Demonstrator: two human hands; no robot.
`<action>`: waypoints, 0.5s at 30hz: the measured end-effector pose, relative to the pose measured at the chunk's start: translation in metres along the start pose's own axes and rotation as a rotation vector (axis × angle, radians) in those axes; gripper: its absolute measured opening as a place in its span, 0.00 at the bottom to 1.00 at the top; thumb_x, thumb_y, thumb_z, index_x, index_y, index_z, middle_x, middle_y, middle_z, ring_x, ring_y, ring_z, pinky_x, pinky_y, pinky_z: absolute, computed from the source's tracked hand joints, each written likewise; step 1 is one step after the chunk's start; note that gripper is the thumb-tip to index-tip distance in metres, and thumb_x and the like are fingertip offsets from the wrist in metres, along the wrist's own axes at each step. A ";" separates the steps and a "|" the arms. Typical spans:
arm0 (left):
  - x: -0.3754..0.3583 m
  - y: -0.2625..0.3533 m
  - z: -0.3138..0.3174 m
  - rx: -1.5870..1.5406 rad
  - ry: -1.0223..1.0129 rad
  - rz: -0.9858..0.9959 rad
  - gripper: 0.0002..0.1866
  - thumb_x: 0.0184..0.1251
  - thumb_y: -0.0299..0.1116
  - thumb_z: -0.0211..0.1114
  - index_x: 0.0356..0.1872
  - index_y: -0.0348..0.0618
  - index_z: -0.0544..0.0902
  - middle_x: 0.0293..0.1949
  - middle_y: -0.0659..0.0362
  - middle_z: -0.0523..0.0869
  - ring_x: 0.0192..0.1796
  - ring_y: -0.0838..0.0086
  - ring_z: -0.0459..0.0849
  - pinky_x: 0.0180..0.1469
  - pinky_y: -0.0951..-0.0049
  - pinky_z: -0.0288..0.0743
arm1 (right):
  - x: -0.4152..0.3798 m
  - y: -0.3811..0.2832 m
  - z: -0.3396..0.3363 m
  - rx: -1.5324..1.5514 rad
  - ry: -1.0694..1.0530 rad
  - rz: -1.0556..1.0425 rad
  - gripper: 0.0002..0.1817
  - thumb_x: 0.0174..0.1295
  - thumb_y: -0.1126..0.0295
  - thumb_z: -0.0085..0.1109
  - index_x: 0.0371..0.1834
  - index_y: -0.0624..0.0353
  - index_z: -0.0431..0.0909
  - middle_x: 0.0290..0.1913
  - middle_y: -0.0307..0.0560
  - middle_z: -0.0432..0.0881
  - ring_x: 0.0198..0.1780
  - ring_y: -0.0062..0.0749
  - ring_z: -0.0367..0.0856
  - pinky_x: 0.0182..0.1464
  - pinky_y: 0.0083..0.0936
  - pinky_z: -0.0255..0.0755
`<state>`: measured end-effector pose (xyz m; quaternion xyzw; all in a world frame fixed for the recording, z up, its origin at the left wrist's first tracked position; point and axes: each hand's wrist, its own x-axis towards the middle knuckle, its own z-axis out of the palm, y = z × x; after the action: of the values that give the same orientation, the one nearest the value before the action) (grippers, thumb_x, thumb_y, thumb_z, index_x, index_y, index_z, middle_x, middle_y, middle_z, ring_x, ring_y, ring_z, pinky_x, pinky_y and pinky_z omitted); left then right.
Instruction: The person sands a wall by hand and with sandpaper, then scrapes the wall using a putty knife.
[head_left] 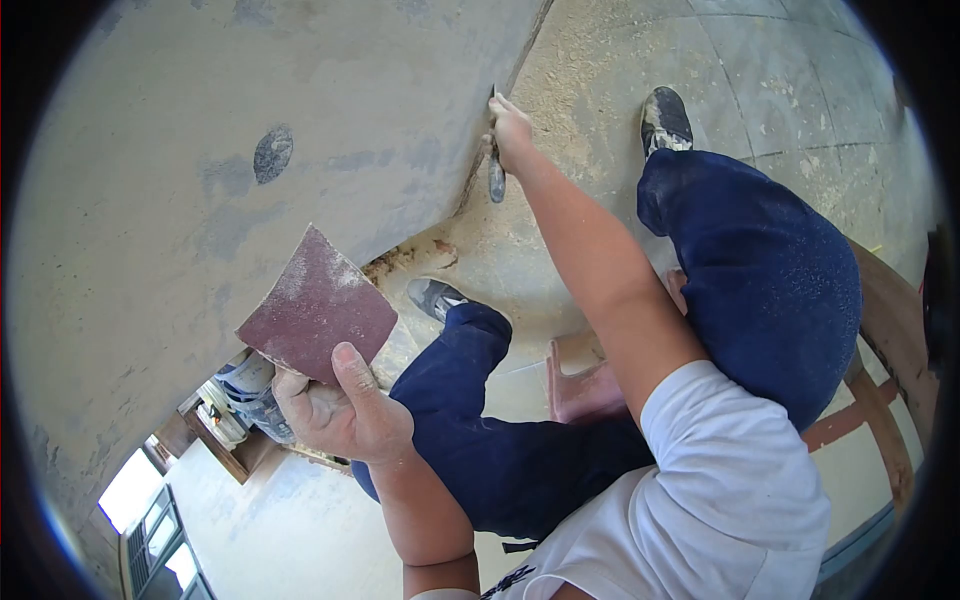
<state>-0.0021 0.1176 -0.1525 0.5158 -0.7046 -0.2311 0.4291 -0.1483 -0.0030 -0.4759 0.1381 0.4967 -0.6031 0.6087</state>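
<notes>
My left hand (340, 410) holds a square sheet of dark red sandpaper (315, 305), pinched by the thumb at its lower corner, in front of a large grey filled panel (250, 130). My right hand (510, 130) reaches far out to the panel's edge and grips a small tool with a dark handle (496, 180), its tip pressed against that edge. The panel shows darker grey patches, one round spot (272, 152) near the middle.
My legs in dark blue trousers (760, 280) and dusty shoes (664, 118) rest on a sawdust-covered floor (620, 70). I sit on a reddish wooden stool (580, 385). Wooden boards (885, 400) lie at right; containers on a low wooden stand (235, 400) stand below the panel.
</notes>
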 end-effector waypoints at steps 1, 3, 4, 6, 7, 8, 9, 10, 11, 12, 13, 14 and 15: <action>-0.002 -0.001 0.001 0.025 -0.017 0.007 0.07 0.67 0.22 0.58 0.43 0.35 0.70 0.44 0.50 0.80 0.46 0.73 0.80 0.50 0.72 0.76 | 0.005 -0.009 0.004 -0.023 0.054 -0.013 0.21 0.68 0.61 0.53 0.65 0.44 0.72 0.38 0.45 0.79 0.25 0.28 0.74 0.25 0.29 0.71; -0.001 -0.002 0.002 0.034 -0.043 0.028 0.07 0.67 0.22 0.58 0.42 0.35 0.70 0.44 0.49 0.80 0.46 0.73 0.80 0.50 0.72 0.76 | 0.000 -0.018 0.006 -0.036 0.114 -0.043 0.21 0.68 0.61 0.53 0.65 0.43 0.72 0.37 0.44 0.79 0.24 0.28 0.74 0.24 0.29 0.70; 0.001 -0.004 0.001 0.043 -0.045 0.031 0.08 0.67 0.22 0.59 0.42 0.35 0.70 0.44 0.49 0.79 0.46 0.73 0.80 0.51 0.72 0.76 | -0.006 -0.017 0.007 -0.082 0.127 -0.061 0.21 0.67 0.60 0.54 0.63 0.46 0.74 0.32 0.40 0.74 0.23 0.26 0.71 0.24 0.28 0.68; 0.005 0.000 0.004 0.008 -0.024 -0.001 0.08 0.66 0.22 0.58 0.42 0.35 0.70 0.45 0.48 0.79 0.47 0.72 0.79 0.53 0.71 0.74 | 0.018 -0.011 0.001 -0.129 0.129 -0.093 0.17 0.67 0.59 0.54 0.56 0.53 0.78 0.25 0.37 0.69 0.21 0.25 0.69 0.23 0.28 0.67; 0.005 0.003 0.006 0.011 -0.028 0.003 0.08 0.66 0.22 0.58 0.42 0.35 0.70 0.45 0.48 0.79 0.47 0.72 0.79 0.53 0.71 0.74 | 0.021 -0.027 0.001 -0.122 0.128 -0.091 0.17 0.67 0.59 0.54 0.56 0.53 0.78 0.25 0.37 0.69 0.21 0.25 0.69 0.23 0.28 0.67; 0.005 0.005 0.007 -0.004 -0.028 0.008 0.07 0.66 0.22 0.58 0.42 0.35 0.71 0.44 0.48 0.79 0.47 0.72 0.79 0.53 0.71 0.73 | 0.023 -0.043 0.000 -0.109 0.127 -0.014 0.14 0.67 0.59 0.54 0.51 0.52 0.78 0.25 0.37 0.69 0.21 0.25 0.69 0.22 0.28 0.66; 0.004 0.006 0.007 -0.019 -0.028 0.010 0.07 0.66 0.21 0.58 0.42 0.35 0.71 0.44 0.48 0.79 0.47 0.71 0.79 0.54 0.71 0.73 | 0.028 -0.051 -0.003 -0.099 0.127 0.064 0.12 0.67 0.59 0.53 0.46 0.52 0.78 0.25 0.37 0.69 0.21 0.25 0.68 0.22 0.28 0.66; 0.002 0.005 0.008 -0.005 -0.028 0.041 0.07 0.66 0.21 0.58 0.42 0.35 0.71 0.43 0.48 0.80 0.46 0.71 0.79 0.53 0.71 0.72 | 0.034 -0.051 -0.004 -0.118 0.136 0.101 0.10 0.68 0.59 0.52 0.39 0.52 0.75 0.24 0.38 0.68 0.20 0.25 0.67 0.21 0.26 0.64; 0.001 0.004 0.006 -0.008 -0.021 0.037 0.07 0.66 0.21 0.58 0.42 0.35 0.71 0.43 0.48 0.80 0.46 0.71 0.79 0.53 0.71 0.72 | 0.031 -0.045 -0.007 -0.127 0.135 0.098 0.10 0.68 0.59 0.52 0.39 0.52 0.75 0.24 0.38 0.68 0.20 0.25 0.67 0.21 0.26 0.64; 0.000 0.001 0.005 0.022 -0.048 0.057 0.07 0.65 0.21 0.58 0.42 0.35 0.71 0.43 0.48 0.80 0.46 0.71 0.79 0.52 0.71 0.72 | 0.032 -0.037 -0.012 -0.133 0.053 0.045 0.11 0.68 0.58 0.52 0.39 0.53 0.75 0.23 0.38 0.67 0.20 0.25 0.67 0.20 0.25 0.63; 0.002 -0.001 0.004 0.058 -0.079 0.078 0.07 0.65 0.21 0.58 0.42 0.35 0.71 0.43 0.48 0.79 0.46 0.71 0.79 0.52 0.71 0.72 | 0.020 -0.038 -0.010 -0.135 -0.028 -0.002 0.11 0.68 0.58 0.52 0.38 0.54 0.75 0.23 0.38 0.66 0.19 0.25 0.66 0.20 0.24 0.62; 0.003 -0.001 0.003 0.069 -0.098 0.079 0.08 0.64 0.21 0.58 0.42 0.34 0.71 0.42 0.47 0.79 0.46 0.71 0.78 0.51 0.70 0.71 | 0.012 -0.040 -0.009 -0.124 -0.007 0.056 0.12 0.68 0.58 0.52 0.37 0.54 0.74 0.22 0.37 0.65 0.19 0.24 0.65 0.18 0.23 0.61; 0.004 -0.001 0.006 0.071 -0.090 0.080 0.08 0.64 0.21 0.58 0.42 0.34 0.71 0.42 0.47 0.79 0.46 0.71 0.78 0.51 0.70 0.71 | 0.019 -0.045 -0.007 -0.129 -0.013 0.055 0.12 0.68 0.58 0.52 0.37 0.54 0.74 0.22 0.37 0.65 0.19 0.24 0.65 0.18 0.23 0.61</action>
<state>-0.0068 0.1128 -0.1544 0.4913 -0.7509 -0.2116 0.3873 -0.1943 -0.0199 -0.4745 0.1083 0.5264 -0.5537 0.6361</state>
